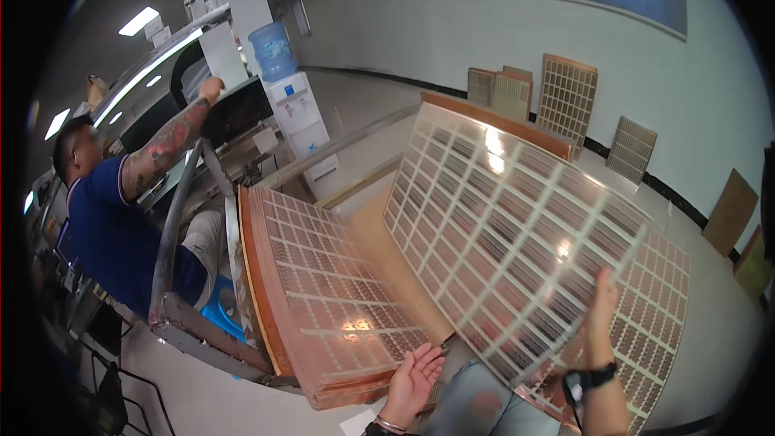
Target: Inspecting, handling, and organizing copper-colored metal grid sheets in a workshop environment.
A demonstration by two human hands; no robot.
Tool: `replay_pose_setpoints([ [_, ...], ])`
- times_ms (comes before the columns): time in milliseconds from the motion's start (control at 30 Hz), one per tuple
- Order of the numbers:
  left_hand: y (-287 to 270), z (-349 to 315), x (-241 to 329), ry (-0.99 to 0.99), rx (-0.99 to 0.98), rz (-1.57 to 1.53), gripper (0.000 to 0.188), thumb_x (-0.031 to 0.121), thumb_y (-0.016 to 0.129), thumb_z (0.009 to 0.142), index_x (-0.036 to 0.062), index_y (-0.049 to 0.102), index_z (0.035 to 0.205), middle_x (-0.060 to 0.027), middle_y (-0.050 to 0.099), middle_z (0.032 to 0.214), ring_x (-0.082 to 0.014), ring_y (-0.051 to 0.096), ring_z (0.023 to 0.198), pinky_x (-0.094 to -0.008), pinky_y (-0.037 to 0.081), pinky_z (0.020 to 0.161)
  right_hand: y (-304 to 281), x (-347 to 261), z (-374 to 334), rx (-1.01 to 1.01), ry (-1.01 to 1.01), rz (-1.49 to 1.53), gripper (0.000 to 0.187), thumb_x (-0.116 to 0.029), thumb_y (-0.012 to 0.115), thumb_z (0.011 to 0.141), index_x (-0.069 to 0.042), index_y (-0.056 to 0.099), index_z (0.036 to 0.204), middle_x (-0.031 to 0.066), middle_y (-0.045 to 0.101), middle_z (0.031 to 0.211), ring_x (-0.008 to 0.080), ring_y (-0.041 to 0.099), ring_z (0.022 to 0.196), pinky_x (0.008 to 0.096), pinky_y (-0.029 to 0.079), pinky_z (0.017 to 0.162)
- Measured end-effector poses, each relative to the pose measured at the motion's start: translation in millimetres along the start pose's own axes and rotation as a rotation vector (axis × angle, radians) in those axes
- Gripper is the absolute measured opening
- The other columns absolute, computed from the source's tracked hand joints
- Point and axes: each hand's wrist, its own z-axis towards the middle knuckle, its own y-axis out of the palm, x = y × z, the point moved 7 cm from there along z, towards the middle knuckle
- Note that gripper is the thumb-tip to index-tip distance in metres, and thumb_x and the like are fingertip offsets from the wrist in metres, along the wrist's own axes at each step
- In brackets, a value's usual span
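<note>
My right hand (600,311) grips the right edge of a large shiny circuit board panel (508,226), a copper sheet with a pale grid, and holds it tilted in front of me. My left hand (416,379) is palm up with its fingers apart, beside the near corner of a thick stack of similar copper panels (315,274) on the left. A small dark thing (448,344) shows by its fingertips; whether they touch it I cannot tell. More gridded panels (650,315) stand behind my right hand, partly hidden.
A metal rack frame (165,274) surrounds the left stack. Beyond it a person in a blue shirt (129,226) sits reaching over a desk. A water dispenser (303,117) stands further back. Several panels (569,97) lean along the right wall.
</note>
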Motion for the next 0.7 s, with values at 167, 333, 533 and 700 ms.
replay_pose_setpoints([
  [167, 9.8, -16.9, 14.8, 0.007, -0.126, -0.14, 0.038, 0.033, 0.036, 0.095, 0.007, 0.047, 0.12, -0.0133, 0.056, 0.116, -0.0282, 0.052, 0.107, -0.038, 0.042, 0.091, 132.4, 60.6, -23.8, -0.43, 0.095, -0.207, 0.039, -0.04, 0.049, 0.091, -0.011, 0.05, 0.065, -0.0067, 0.04, 0.061, 0.0047, 0.032, 0.057, 0.0253, 0.027, 0.047],
  [333, 23.7, -26.1, 13.8, -0.036, -0.198, -0.197, 0.037, 0.033, 0.035, 0.096, 0.0067, 0.049, 0.118, -0.0138, 0.056, 0.116, -0.0285, 0.052, 0.107, -0.0387, 0.042, 0.091, 177.3, 118.3, -93.2, -0.706, 0.327, -0.057, 0.032, -0.037, 0.052, 0.09, -0.009, 0.054, 0.076, -0.0064, 0.046, 0.069, 0.0043, 0.039, 0.063, 0.0224, 0.033, 0.053],
  [533, 45.7, -37.3, 2.1, -0.093, -0.351, -0.092, 0.035, 0.03, 0.036, 0.096, 0.0056, 0.049, 0.117, -0.0151, 0.055, 0.116, -0.029, 0.052, 0.108, -0.0393, 0.043, 0.091, 216.0, 53.7, -208.6, -1.382, -0.159, 0.11, 0.047, -0.015, 0.056, 0.087, -0.007, 0.041, 0.132, 0.0023, 0.057, 0.106, 0.0128, 0.054, 0.091, 0.0256, 0.044, 0.081],
  [700, 69.1, -44.6, -4.3, -0.098, -0.391, -0.017, 0.035, 0.026, 0.037, 0.096, 0.0061, 0.046, 0.122, -0.0175, 0.046, 0.128, -0.0306, 0.045, 0.119, -0.042, 0.039, 0.098, 151.2, 51.9, -195.8, -1.557, 0.137, -0.096, 0.043, -0.007, 0.053, 0.087, -0.009, 0.045, 0.13, 0.0058, 0.058, 0.115, 0.0139, 0.056, 0.101, 0.0256, 0.045, 0.085],
])
